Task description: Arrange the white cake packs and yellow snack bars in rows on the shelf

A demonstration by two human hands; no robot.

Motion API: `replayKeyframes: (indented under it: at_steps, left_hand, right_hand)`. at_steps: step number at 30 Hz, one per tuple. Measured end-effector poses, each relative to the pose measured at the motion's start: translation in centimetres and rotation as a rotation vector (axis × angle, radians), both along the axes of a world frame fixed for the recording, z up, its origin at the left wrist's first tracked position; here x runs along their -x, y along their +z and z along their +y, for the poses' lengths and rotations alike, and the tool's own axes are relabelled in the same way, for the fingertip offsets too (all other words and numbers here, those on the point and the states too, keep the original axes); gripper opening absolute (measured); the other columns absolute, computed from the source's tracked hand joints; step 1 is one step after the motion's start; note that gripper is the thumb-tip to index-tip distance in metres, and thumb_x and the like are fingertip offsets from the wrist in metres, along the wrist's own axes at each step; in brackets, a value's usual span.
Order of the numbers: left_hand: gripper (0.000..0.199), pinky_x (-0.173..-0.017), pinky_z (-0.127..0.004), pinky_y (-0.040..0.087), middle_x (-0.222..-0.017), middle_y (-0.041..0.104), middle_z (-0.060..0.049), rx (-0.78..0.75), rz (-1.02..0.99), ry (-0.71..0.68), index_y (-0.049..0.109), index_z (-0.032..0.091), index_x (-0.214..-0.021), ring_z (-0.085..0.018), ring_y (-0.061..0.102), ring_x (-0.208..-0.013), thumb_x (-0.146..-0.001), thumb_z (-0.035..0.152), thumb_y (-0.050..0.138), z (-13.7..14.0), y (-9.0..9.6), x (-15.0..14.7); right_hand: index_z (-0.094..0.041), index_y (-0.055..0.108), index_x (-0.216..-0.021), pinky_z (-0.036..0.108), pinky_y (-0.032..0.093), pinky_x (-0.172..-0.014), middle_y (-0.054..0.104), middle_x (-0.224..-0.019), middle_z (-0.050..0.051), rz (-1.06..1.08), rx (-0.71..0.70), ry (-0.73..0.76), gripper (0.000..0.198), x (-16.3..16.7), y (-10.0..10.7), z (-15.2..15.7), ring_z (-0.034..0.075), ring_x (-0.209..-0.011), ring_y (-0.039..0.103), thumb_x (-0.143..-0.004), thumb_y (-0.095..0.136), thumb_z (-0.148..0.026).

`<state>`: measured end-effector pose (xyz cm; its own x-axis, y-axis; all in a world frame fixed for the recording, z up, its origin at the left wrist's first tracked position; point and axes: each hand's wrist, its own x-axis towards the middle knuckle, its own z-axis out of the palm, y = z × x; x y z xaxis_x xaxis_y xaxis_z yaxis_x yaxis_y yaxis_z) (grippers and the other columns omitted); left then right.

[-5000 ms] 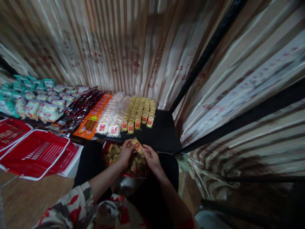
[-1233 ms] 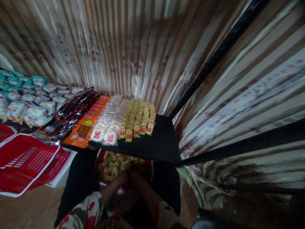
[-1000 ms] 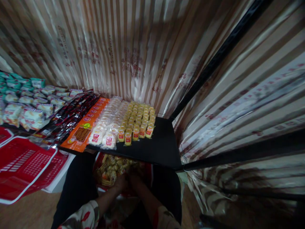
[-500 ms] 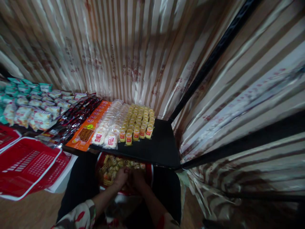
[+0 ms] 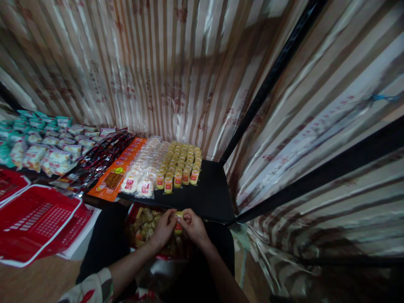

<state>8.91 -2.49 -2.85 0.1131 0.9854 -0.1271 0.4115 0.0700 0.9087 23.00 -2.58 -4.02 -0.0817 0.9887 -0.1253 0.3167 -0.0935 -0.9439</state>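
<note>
Between my two hands, above a red basket [image 5: 129,229] on my lap, is a small yellow wrapped snack cake [image 5: 178,227] with a red label. My left hand [image 5: 166,227] pinches it from the left. On the other side my right hand [image 5: 193,226] has its fingers and thumb closed on it. Many more wrapped snack cakes [image 5: 148,223] fill the basket below. Just beyond, rows of the same yellow snack cakes [image 5: 179,168] stand on a black shelf [image 5: 210,189].
Left of the yellow rows lie white round packs [image 5: 139,179], an orange packet [image 5: 110,181], dark shiny packets [image 5: 97,155] and white-and-teal bags [image 5: 57,160]. A red basket [image 5: 38,219] stands at left. Black posts [image 5: 261,92] and striped curtain [image 5: 176,63] border the shelf.
Both hands have risen from the basket's contents toward the shelf edge, and a yellow snack cake now shows between their fingers. The view has shifted slightly.
</note>
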Motion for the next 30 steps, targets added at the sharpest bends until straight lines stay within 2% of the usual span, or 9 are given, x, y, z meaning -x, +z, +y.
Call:
replayKeyframes:
  at_steps: [3, 6, 9, 12, 17, 20, 23, 30]
  left_hand:
    - [0.028, -0.083, -0.027, 0.047, -0.097, 0.066, -0.004, -0.083, -0.093, -0.006, 0.057, 0.018, -0.101, -0.015, 0.061, -0.090, -0.082, 0.034, 0.045, 0.8, 1.4, -1.3]
    - [0.028, -0.082, -0.027, 0.047, -0.098, 0.066, -0.005, -0.140, -0.140, 0.023, 0.057, 0.017, -0.102, -0.015, 0.060, -0.090, -0.082, 0.034, 0.046, 2.2, 2.7, -2.6]
    - [0.030, -0.083, -0.028, 0.048, -0.100, 0.065, -0.006, -0.181, -0.155, 0.035, 0.056, 0.016, -0.104, -0.015, 0.060, -0.090, -0.083, 0.034, 0.046, 3.8, 3.6, -3.7]
    - [0.029, -0.085, -0.029, 0.047, -0.103, 0.064, -0.007, -0.214, -0.147, 0.019, 0.057, 0.016, -0.104, -0.015, 0.060, -0.093, -0.083, 0.032, 0.047, 5.2, 4.0, -4.8]
    - [0.033, -0.087, -0.031, 0.047, -0.110, 0.061, -0.008, -0.207, -0.208, 0.018, 0.052, 0.017, -0.115, -0.015, 0.059, -0.099, -0.084, 0.026, 0.045, 6.4, 3.9, -6.1]
    - [0.034, -0.090, -0.032, 0.046, -0.118, 0.056, -0.010, -0.243, -0.146, 0.044, 0.050, 0.016, -0.116, -0.016, 0.056, -0.104, -0.083, 0.021, 0.043, 6.2, 3.3, -6.4]
    - [0.035, -0.092, -0.034, 0.045, -0.115, 0.056, -0.010, -0.247, -0.086, 0.011, 0.051, 0.015, -0.114, -0.016, 0.057, -0.101, -0.081, 0.017, 0.042, 5.9, 2.5, -6.5]
    - [0.040, -0.104, -0.038, 0.034, -0.122, 0.054, -0.013, -0.296, -0.012, -0.072, 0.053, 0.013, -0.113, -0.021, 0.047, -0.116, -0.077, 0.008, 0.039, 6.8, 1.8, -7.1]
  right_hand:
    - [-0.021, 0.052, -0.082, 0.021, 0.045, -0.054, 0.063, -0.073, -0.001, 0.124, -0.048, -0.064, 0.023, -1.1, 1.9, 0.7, 0.012, -0.061, 0.058, -0.071, 0.058, -0.039]
    - [-0.019, 0.055, -0.089, 0.022, 0.047, -0.056, 0.065, -0.079, 0.002, 0.158, -0.077, -0.122, 0.030, -2.3, 2.9, 1.6, 0.011, -0.060, 0.057, -0.069, 0.061, -0.041]
    - [-0.017, 0.057, -0.093, 0.025, 0.050, -0.062, 0.066, -0.088, 0.005, 0.128, -0.099, -0.154, 0.034, -3.3, 3.2, 2.3, 0.011, -0.064, 0.058, -0.068, 0.062, -0.040]
    - [-0.017, 0.060, -0.094, 0.026, 0.051, -0.068, 0.067, -0.087, 0.005, 0.109, -0.153, -0.195, 0.033, -4.1, 2.9, 2.9, 0.013, -0.071, 0.060, -0.069, 0.062, -0.039]
    - [-0.017, 0.060, -0.099, 0.028, 0.051, -0.069, 0.067, -0.087, 0.006, 0.037, -0.198, -0.302, 0.036, -5.3, 1.9, 4.6, 0.016, -0.077, 0.062, -0.072, 0.059, -0.041]
    - [-0.017, 0.060, -0.097, 0.030, 0.052, -0.070, 0.068, -0.085, 0.005, 0.022, -0.233, -0.353, 0.033, -5.8, 1.1, 6.1, 0.016, -0.075, 0.063, -0.073, 0.057, -0.040]
    - [-0.019, 0.060, -0.095, 0.029, 0.052, -0.068, 0.068, -0.082, 0.004, -0.017, -0.251, -0.377, 0.030, -5.9, 0.6, 7.4, 0.016, -0.072, 0.063, -0.074, 0.055, -0.039]
    - [-0.018, 0.059, -0.097, 0.028, 0.049, -0.074, 0.067, -0.086, 0.005, -0.136, -0.210, -0.438, 0.029, -5.6, 1.4, 9.1, 0.016, -0.074, 0.062, -0.076, 0.055, -0.037]
